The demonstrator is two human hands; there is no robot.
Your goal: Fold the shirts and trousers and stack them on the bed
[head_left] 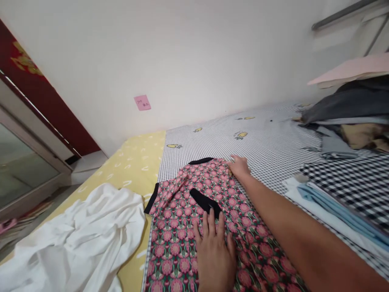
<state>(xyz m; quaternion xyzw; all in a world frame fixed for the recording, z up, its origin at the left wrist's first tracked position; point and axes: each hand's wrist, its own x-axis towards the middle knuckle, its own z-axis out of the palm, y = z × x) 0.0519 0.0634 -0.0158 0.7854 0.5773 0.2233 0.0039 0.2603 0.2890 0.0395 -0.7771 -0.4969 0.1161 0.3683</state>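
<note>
A pink-and-green floral short-sleeved top with black neckband and cuffs lies spread on the bed, its lower end running out of view. Its right sleeve is folded inward, so that black cuff rests across the chest. My left hand lies flat on the top, fingers spread, with the fingertips at the folded cuff. At the right shoulder, my right hand has its fingers closed on the fabric edge; the fingertips are partly hidden. Left of the top is a crumpled white cloth.
The bed carries a yellow sheet and a checked sheet with pineapple prints. On the right are folded light-blue and white cloths, a black-and-white checked cloth and a dark clothes pile. A white wall stands behind.
</note>
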